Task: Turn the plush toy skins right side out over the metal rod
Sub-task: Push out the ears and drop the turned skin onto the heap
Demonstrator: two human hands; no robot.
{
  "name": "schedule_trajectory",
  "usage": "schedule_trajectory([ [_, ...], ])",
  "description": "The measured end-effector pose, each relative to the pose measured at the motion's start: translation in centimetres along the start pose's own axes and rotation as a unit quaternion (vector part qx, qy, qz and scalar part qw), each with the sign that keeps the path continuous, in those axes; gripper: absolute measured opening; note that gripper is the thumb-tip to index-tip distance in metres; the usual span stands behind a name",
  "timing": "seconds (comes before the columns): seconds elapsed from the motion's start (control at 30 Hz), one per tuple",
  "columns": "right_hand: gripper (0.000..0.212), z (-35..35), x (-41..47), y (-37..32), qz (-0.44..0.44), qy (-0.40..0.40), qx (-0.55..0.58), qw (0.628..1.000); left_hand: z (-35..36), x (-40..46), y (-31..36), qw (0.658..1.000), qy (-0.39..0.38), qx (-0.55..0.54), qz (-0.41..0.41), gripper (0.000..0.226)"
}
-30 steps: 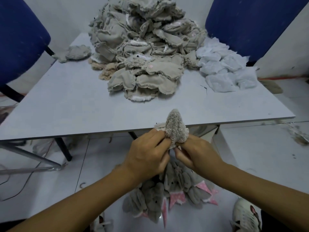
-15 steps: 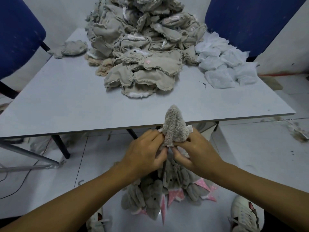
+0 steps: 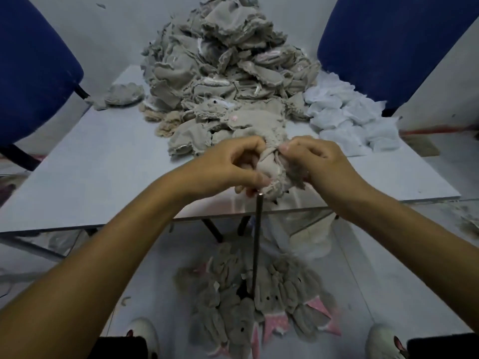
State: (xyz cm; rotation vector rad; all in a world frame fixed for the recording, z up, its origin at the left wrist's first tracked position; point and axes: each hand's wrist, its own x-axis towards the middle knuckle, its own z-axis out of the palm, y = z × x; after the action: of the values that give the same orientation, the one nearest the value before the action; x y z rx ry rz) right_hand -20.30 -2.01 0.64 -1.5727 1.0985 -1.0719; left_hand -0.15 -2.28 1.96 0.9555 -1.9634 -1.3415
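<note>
Both hands hold one plush skin (image 3: 273,165) bunched between them, above the near edge of the table (image 3: 90,174); the left hand (image 3: 228,167) curls its fingers round the skin's left side, thumb pressed low near the hem; the right hand (image 3: 315,161) pinches the skin's upper right fold; just below the grip the tip of the metal rod (image 3: 258,229) stands upright, apparently meeting the skin's frayed lower edge; beyond the grip lies the heap of unturned skins (image 3: 220,81), white fabric pieces (image 3: 347,117) to its right; under the grip, around the rod's foot, turned plush toys (image 3: 248,307) lie on the floor.
</note>
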Motion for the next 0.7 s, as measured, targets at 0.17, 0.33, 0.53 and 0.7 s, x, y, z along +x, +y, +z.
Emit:
schedule_trajectory([
  [0.17,0.024,-2.6,1.6,-0.4,0.176,-0.186,0.228,0.939,-0.2,1.4,-0.5,0.992,0.082,-0.100,0.000,0.010],
  [0.33,0.035,-3.2,2.2,0.8,0.157,-0.191,0.237,0.939,0.6,3.0,-1.3,0.977,0.181,-0.110,-0.027,0.026],
  [0.53,0.007,-2.0,2.2,1.7,0.106,-0.078,0.101,0.986,2.9,4.4,-2.3,0.952,0.298,-0.014,-0.066,0.015],
  [0.7,0.019,-1.9,2.3,1.5,0.064,-0.006,0.018,0.998,2.7,3.9,-1.3,0.973,0.202,-0.093,-0.060,0.010],
])
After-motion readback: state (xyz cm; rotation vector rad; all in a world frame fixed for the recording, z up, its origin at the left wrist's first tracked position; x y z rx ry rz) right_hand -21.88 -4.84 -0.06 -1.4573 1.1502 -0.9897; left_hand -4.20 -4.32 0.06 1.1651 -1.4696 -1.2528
